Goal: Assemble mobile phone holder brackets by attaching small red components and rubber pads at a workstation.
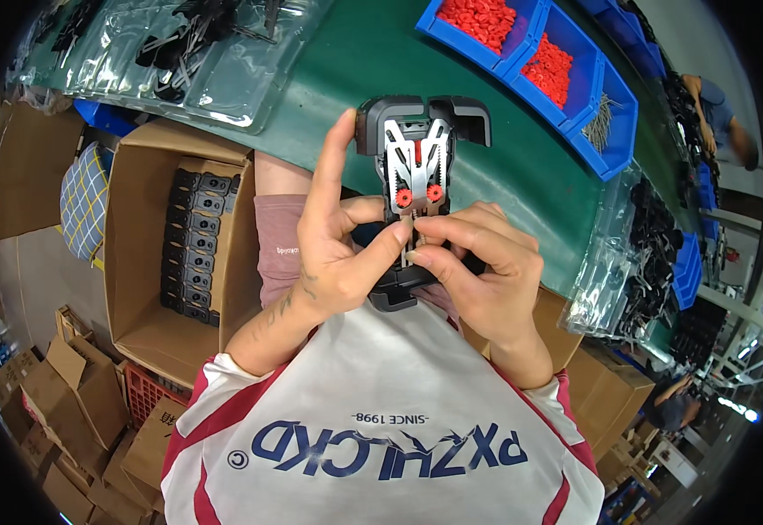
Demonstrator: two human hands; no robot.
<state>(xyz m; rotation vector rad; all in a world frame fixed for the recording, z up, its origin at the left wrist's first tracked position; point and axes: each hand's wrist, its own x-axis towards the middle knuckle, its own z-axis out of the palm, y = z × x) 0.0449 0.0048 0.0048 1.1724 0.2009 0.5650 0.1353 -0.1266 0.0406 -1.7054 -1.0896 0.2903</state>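
Above my lap is a black phone holder (394, 112), its mechanism exposed: a silver metal plate (418, 166), two red gears (404, 198), a red piece between the metal arms and two padded clamp arms at the far end. My left hand (337, 254) grips its left side, thumb pressing near the middle, index finger stretched along the edge. Thumb and index finger of my right hand (495, 271) are pinched over the slot below the gears, on what looks like a small metal spring (421, 236). The fingertips partly hide it.
Blue bins (534, 87) at the far right hold small red parts (546, 70) and thin metal pieces (598, 124) on the green table (346, 66). Clear trays (250, 83) of black and metal parts flank them. An open cardboard box (127, 289) at left holds stacked black parts (193, 241).
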